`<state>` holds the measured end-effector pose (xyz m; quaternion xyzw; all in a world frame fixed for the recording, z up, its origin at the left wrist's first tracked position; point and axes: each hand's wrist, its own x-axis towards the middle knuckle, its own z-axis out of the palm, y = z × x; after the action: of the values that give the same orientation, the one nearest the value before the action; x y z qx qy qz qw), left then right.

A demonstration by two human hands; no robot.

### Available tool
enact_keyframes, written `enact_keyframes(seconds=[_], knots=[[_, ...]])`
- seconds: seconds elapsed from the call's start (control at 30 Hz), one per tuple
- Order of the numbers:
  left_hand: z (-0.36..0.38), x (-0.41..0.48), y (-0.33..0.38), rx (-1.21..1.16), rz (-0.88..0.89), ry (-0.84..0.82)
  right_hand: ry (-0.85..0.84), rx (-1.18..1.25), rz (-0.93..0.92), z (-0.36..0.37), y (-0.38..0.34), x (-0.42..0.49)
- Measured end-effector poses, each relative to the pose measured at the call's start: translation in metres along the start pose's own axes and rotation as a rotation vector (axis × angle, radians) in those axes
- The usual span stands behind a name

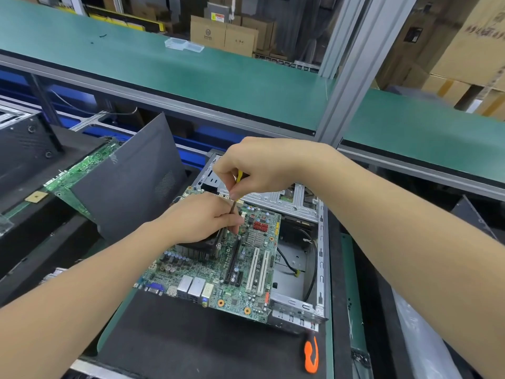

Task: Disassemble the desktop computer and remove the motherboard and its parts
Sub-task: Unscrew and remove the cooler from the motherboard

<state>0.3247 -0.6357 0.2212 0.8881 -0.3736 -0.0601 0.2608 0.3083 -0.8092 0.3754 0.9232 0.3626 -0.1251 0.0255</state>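
Your forearms point(82, 283) flank the motherboard point(240, 269), flat atop the open case point(300, 307) on the counter point(177, 337); long axis runs away from you, ports nearest; right hand point(254, 168) grips yellow screwdriver point(233, 206), near upright; left hand point(202, 217) pinches its shaft

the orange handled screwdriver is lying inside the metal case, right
Not inside. The head view shows the orange handled screwdriver lying on the black mat outside the metal case, just by its near right corner.
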Motion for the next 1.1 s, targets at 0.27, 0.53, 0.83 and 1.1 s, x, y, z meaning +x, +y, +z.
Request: enact_keyframes(seconds=[0.27,0.53,0.83,1.1], knots=[[-0.002,-0.003,-0.001,-0.031,0.017,-0.051,0.003,-0.057,-0.054,0.001,-0.005,0.000],[0.001,0.001,-0.001,-0.088,-0.075,-0.031,0.312,0.154,0.206,0.013,-0.023,-0.006],[0.001,0.001,0.000,-0.051,-0.104,-0.012,0.370,-0.260,0.719,0.011,-0.046,-0.004],[0.000,0.004,-0.002,-0.077,-0.084,-0.044,0.236,-0.040,0.589,0.011,-0.027,-0.005]])
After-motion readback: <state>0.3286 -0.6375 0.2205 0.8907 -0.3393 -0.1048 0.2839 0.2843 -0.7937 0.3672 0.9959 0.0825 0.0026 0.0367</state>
